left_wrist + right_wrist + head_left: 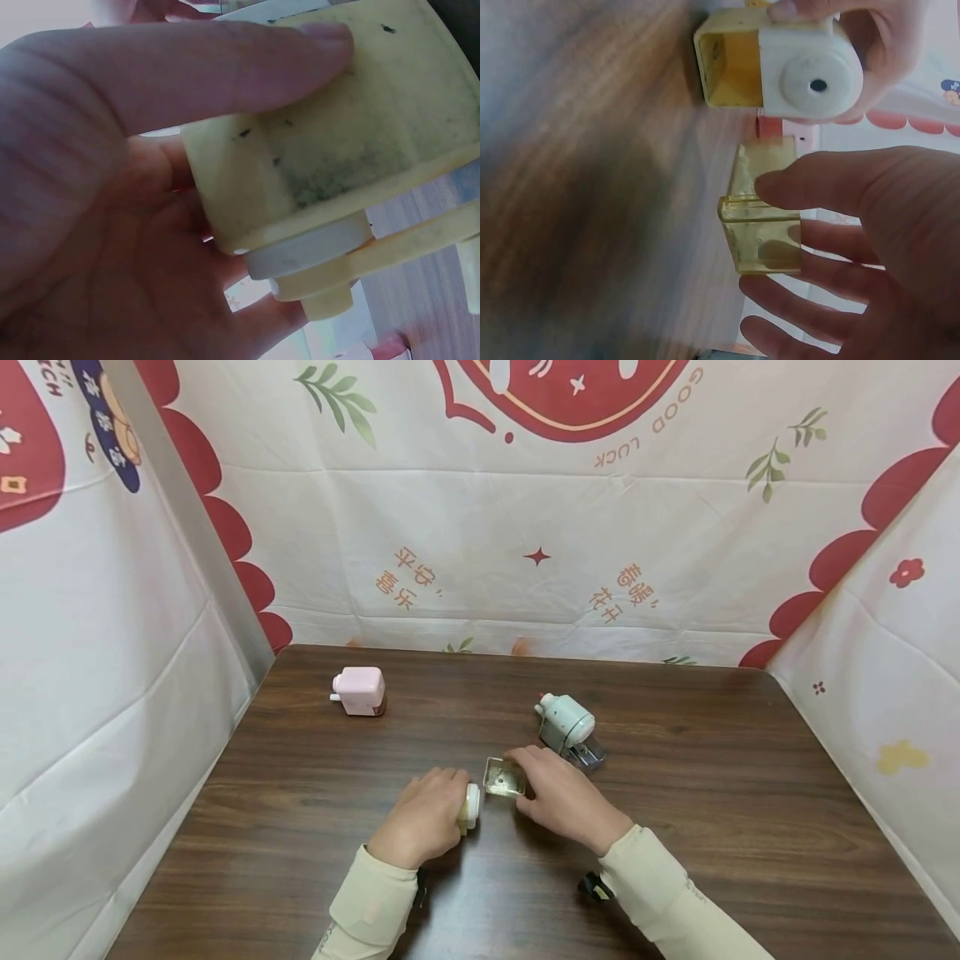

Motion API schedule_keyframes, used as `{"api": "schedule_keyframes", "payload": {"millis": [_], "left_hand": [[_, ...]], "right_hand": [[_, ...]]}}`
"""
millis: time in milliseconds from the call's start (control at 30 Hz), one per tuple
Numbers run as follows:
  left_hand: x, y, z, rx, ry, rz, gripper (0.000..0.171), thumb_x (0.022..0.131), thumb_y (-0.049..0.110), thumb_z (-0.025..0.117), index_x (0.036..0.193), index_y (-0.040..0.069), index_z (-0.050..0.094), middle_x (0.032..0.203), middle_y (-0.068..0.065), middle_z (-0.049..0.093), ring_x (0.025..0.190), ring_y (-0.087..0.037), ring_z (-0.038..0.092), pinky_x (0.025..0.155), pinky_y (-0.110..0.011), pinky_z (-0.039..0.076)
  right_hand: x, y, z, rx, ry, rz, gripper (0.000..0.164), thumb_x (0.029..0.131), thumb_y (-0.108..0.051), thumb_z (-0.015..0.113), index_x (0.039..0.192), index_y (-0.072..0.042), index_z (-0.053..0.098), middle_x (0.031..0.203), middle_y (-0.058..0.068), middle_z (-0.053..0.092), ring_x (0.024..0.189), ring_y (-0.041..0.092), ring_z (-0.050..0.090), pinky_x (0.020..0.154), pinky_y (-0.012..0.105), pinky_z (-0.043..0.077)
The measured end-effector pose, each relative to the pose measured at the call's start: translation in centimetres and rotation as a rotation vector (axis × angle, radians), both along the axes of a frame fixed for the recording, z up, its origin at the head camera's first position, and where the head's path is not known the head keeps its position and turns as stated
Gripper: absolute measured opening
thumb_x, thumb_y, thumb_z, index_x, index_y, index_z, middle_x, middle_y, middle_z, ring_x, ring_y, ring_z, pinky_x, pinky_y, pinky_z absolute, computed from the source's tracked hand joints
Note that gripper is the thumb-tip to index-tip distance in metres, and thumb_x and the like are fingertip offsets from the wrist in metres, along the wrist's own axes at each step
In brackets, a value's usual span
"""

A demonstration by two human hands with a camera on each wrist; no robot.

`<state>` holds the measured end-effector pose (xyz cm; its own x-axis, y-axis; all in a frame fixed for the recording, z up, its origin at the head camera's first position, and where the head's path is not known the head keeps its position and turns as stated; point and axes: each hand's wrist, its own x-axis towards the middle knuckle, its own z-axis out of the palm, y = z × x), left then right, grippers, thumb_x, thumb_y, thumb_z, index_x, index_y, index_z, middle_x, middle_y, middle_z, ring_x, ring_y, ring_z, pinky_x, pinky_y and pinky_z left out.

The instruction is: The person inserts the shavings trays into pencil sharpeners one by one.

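Observation:
A yellow and white crank pencil sharpener (390,105) is gripped in my left hand (427,817), the thumb lying along its yellow side. Its crank arm (412,247) shows below the body in the left wrist view. The right wrist view shows the hollow drawer opening (733,69) at its base and a dark pencil hole in the white face. My right hand (561,797) pinches a see-through yellowish shavings drawer (763,244) between thumb and fingers. Drawer and sharpener are apart, a small gap between them, over the middle of the table.
A mint crank sharpener (567,721) stands just beyond my right hand, a clear drawer (587,754) at its base. Farther back on the left is a pink sharpener (361,691). The brown wooden table (712,760) meets printed white cloth (480,560) at the back and sides.

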<state>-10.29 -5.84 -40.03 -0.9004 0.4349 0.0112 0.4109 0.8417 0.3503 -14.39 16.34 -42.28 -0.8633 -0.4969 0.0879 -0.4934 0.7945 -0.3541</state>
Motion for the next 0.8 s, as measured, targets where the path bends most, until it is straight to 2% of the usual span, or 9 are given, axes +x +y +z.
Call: {"api": "schedule_keyframes", "payload": {"millis": [167,400,533,667,800], "left_hand": [[0.0,0.0,0.1,-0.003,-0.002,-0.004,0.034,0.075,-0.007,0.086,0.098,0.006,0.065,0.09,-0.005,0.066,0.087,-0.025,0.063,0.075,-0.043,0.052],[0.0,-0.1,0.0,-0.001,0.003,-0.005,0.034,0.075,-0.008,0.085,0.099,0.006,0.065,0.091,-0.006,0.067,0.086,-0.024,0.063,0.074,-0.042,0.051],[0.0,-0.1,0.0,-0.003,0.003,-0.005,0.033,0.075,-0.009,0.084,0.098,0.006,0.065,0.091,-0.007,0.067,0.087,-0.025,0.063,0.075,-0.044,0.052],[-0.1,-0.1,0.0,0.0,-0.015,-0.001,0.034,0.075,-0.009,0.084,0.1,0.006,0.065,0.093,-0.007,0.068,0.089,-0.026,0.065,0.078,-0.046,0.054],[0.0,-0.2,0.0,0.009,-0.043,0.006,0.036,0.075,-0.009,0.085,0.102,0.006,0.067,0.095,-0.007,0.068,0.092,-0.026,0.065,0.081,-0.048,0.055]], "right_hand": [[1.0,0.1,-0.3,0.019,-0.001,0.055,0.053,0.085,-0.008,0.087,0.133,-0.004,0.067,0.129,0.011,0.072,0.119,0.028,0.069,0.102,0.048,0.057],[1.6,0.0,-0.9,0.005,-0.068,0.107,0.053,0.084,-0.006,0.088,0.133,-0.005,0.067,0.123,0.008,0.072,0.112,0.023,0.068,0.095,0.046,0.059],[1.8,-0.1,-1.1,-0.011,-0.097,0.124,0.052,0.085,-0.006,0.087,0.133,-0.005,0.067,0.123,0.008,0.072,0.113,0.023,0.068,0.096,0.047,0.059],[2.0,-0.5,-1.2,-0.025,-0.118,0.17,0.052,0.087,-0.007,0.086,0.135,-0.005,0.067,0.127,0.008,0.072,0.117,0.024,0.068,0.1,0.048,0.058],[2.2,-1.0,-1.4,-0.029,-0.119,0.178,0.053,0.089,-0.009,0.086,0.137,-0.004,0.066,0.129,0.009,0.071,0.118,0.024,0.067,0.101,0.047,0.058]]}}
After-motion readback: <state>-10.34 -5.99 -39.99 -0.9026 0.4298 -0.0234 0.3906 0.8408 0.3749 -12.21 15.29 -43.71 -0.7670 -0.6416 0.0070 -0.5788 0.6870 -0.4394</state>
